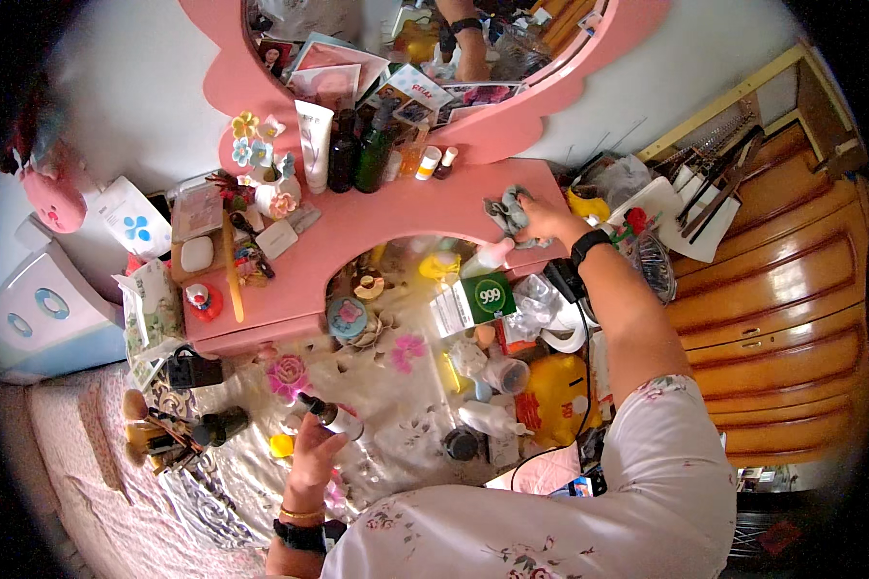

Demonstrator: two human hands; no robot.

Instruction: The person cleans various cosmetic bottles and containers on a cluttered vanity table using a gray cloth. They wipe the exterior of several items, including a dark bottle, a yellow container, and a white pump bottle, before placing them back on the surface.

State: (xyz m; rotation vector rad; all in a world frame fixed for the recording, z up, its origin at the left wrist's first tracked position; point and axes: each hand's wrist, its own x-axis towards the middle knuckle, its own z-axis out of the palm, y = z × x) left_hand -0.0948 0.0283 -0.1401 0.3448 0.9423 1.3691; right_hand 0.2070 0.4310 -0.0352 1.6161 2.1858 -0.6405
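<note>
My right hand (543, 221) presses a crumpled grey cloth (508, 208) onto the right end of the pink vanity shelf (434, 194). In my left hand (313, 452) is a small bottle with a black cap and a pale label (342, 421), held above the shiny floral cover (398, 405). Just below the cloth, a pale bottle with a pink cap (487, 259) leans at the shelf's edge. A white tube (315, 148), dark pump bottles (374, 153) and a small white jar with an orange band (428, 163) stand along the back of the shelf.
A flower vase (271, 192), a flat white case (276, 237) and a yellow stick (233, 268) occupy the shelf's left side. Makeup brushes (152, 434) lie at lower left. A green-and-white box (478, 300), a yellow bag (561, 394) and a black cable (587, 354) crowd the right.
</note>
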